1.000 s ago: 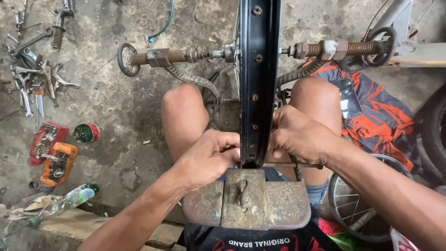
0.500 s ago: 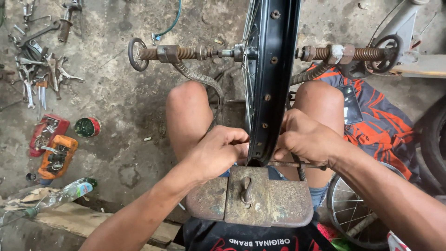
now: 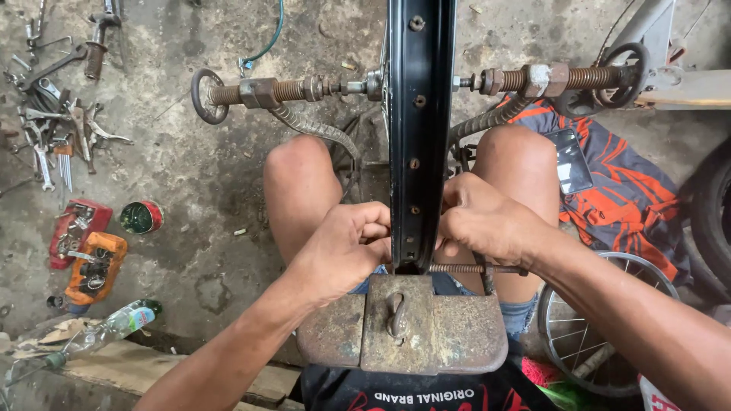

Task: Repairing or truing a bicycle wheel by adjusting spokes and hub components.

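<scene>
Black wheel rim upright in rusty truing stand, left hand and right hand fingers pinched at its lower edge; risk: rim turning could nip fingers against the stand.

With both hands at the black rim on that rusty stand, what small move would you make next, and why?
Probably turn the rim on a little. Both the left hand and the right hand pinch it low, just above the rusty plate, and more rim holes sit higher up.
</scene>
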